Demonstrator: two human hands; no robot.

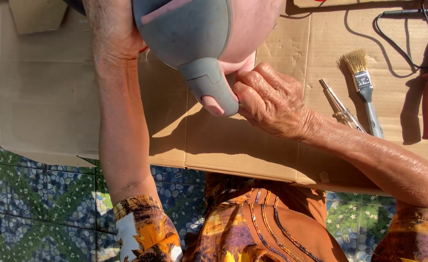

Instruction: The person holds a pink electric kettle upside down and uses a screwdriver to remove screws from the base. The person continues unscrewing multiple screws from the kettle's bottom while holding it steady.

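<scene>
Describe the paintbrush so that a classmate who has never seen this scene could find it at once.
Start from the flattened cardboard sheet on the tiled floor and look to its right side. The paintbrush lies there beside a clear-handled screwdriver. Its pale bristles and grey handle set it apart.

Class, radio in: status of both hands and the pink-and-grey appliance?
Right hand pinching grey plastic handle of pink appliance. Left hand mostly out of frame, forearm alongside. Paintbrush, screwdriver lie apart on cardboard.
</scene>
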